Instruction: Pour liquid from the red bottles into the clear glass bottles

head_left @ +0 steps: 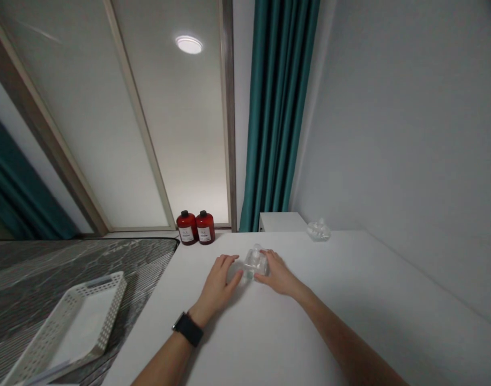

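Note:
Two clear, see-through plastic pieces that look like small containers lie side by side on the white table point(245, 343). My left hand point(217, 284), with a dark watch on the wrist, curls its thumb and fingers around the left clear container point(234, 269). From the right side, my right hand point(280, 273) grips the right clear container point(255, 261) between thumb and fingers. That one has a small knob or neck at its far end. Where the pieces meet, I cannot tell whether they are joined.
Two red bottles point(187, 228) with black caps and white labels stand at the table's far left corner. A crumpled clear plastic item point(318, 230) lies at the far right. Lower on the left, a white perforated basket point(117, 300) rests on a grey patterned surface. A wall borders the right.

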The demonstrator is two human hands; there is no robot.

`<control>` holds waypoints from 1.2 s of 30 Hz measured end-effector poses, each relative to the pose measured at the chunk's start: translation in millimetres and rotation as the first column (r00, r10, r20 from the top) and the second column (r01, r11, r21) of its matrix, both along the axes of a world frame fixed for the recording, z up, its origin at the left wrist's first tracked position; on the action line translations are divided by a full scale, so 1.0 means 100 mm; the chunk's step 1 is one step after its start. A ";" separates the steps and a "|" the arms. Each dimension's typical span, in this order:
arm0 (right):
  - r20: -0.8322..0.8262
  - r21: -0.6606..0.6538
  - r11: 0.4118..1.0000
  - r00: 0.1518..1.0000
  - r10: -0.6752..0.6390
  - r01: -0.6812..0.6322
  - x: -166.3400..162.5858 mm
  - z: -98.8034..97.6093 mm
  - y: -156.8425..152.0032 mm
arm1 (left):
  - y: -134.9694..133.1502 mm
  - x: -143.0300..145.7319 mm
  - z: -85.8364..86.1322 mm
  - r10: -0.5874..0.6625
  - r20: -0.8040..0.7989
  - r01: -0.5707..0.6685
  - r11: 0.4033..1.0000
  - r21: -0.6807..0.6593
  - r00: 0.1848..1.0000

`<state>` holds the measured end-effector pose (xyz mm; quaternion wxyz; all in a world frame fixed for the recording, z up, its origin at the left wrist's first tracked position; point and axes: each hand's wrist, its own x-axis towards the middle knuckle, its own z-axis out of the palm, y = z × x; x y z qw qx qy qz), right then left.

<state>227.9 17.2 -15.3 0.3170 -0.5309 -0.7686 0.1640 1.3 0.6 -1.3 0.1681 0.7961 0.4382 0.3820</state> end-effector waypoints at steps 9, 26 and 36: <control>-0.259 -0.137 0.960 0.944 0.203 -0.244 -0.16 0.03 -0.43 | -0.08 0.06 0.07 -0.217 0.180 0.242 0.961 -0.132 0.959; -0.306 -0.203 0.949 0.936 0.173 -0.242 -0.17 0.09 -0.53 | -0.20 0.12 0.12 -0.226 0.159 0.256 0.945 -0.202 0.961; -0.212 -0.231 0.950 0.964 0.160 -0.209 -0.14 0.10 -0.52 | -0.08 0.02 0.11 -0.255 0.157 0.284 0.937 -0.205 0.954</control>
